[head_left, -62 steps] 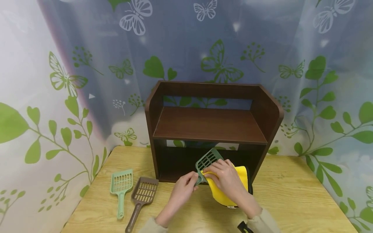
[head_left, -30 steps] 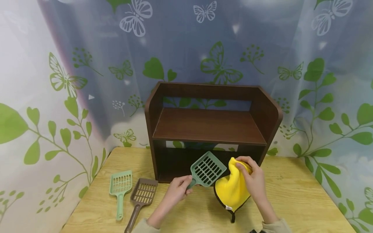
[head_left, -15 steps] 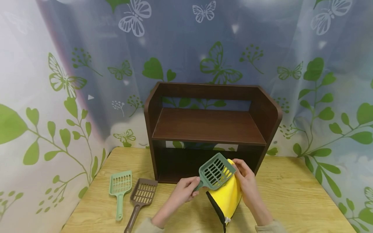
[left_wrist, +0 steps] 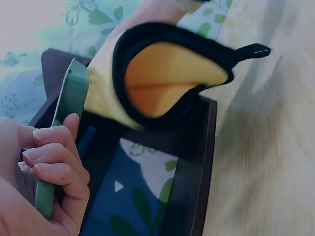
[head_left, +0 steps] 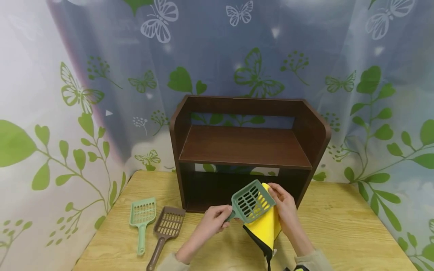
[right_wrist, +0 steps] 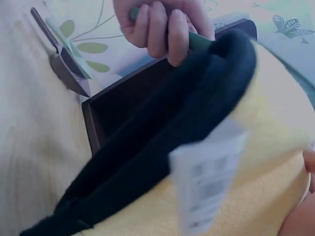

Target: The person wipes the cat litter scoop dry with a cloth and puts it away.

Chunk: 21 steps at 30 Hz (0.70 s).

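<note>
A dark green slotted scoop was held up above the table in front of the lower compartment of a dark brown shelf, its head tilted up toward the person's right. The left hand gripped it by the handle, with the fingers curled round, as the left wrist view showed. Behind the right part of the scoop's head was a yellow cloth, its colour showing through several slots. The right hand grasped the cloth near its upper end, close to the scoop's far edge; whether the thumb also touched the scoop was hard to tell.

The cloth hung down below the scoop, its mouth edged in black, with a black loop at one end and a white label whose print was blurred.

To the left of the shelf, a light green scoop and a brown scoop lay just beside each other on the wood-grained table, handles toward the person. Behind stood a backdrop printed with butterflies and green leaves.
</note>
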### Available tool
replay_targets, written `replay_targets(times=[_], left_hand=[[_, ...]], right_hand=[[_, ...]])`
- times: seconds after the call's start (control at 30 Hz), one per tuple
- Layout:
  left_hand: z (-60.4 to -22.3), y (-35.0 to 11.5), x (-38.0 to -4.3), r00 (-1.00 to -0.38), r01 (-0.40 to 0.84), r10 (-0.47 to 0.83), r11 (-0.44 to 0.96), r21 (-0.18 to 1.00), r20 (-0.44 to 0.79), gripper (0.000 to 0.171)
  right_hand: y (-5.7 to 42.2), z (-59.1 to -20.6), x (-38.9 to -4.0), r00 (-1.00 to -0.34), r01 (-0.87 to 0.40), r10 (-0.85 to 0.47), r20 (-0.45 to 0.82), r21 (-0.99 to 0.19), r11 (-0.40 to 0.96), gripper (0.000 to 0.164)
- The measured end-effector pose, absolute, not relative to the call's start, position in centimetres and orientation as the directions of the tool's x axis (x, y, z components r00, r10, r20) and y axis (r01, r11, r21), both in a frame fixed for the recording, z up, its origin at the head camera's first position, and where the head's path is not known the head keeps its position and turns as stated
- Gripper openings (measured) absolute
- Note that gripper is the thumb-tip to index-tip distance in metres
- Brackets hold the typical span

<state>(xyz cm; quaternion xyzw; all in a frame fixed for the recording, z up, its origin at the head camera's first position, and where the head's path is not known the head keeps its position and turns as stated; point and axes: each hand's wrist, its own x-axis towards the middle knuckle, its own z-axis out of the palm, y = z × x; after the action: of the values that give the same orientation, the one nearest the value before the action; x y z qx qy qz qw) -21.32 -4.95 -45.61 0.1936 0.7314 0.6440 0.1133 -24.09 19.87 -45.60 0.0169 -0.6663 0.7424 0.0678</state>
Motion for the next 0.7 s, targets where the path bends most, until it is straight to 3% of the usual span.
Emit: replay_targets(times=[0.3,0.47,0.57,0.7], left_hand=[[-45.2,-5.7,-21.7,-0.91,0.136,0.407,0.118,0.984,0.077,0.034],[-45.0,-5.3,-21.6,-0.883,0.151,0.463,0.117,0.982,0.081,0.034],[-45.1,-5.2,-21.6,-0.855,0.207,0.509,0.165,0.964,0.096,0.035],[-45.0,-5.8,-22.0,-0.808,0.276,0.584,0.252,0.927,0.082,0.039]], right_hand=[[21.0,-46.6,-22.3,-0.975,-0.183,-0.092,0.203,-0.965,-0.189,0.014],[20.9,-46.3,-22.9,-0.975,-0.207,-0.043,0.219,-0.96,-0.187,0.014],[21.0,-46.0,-23.6,-0.971,-0.238,0.016,0.237,-0.964,-0.122,0.013],[22.0,-45.2,-24.4,-0.936,-0.349,-0.003,0.351,-0.932,0.095,0.018]])
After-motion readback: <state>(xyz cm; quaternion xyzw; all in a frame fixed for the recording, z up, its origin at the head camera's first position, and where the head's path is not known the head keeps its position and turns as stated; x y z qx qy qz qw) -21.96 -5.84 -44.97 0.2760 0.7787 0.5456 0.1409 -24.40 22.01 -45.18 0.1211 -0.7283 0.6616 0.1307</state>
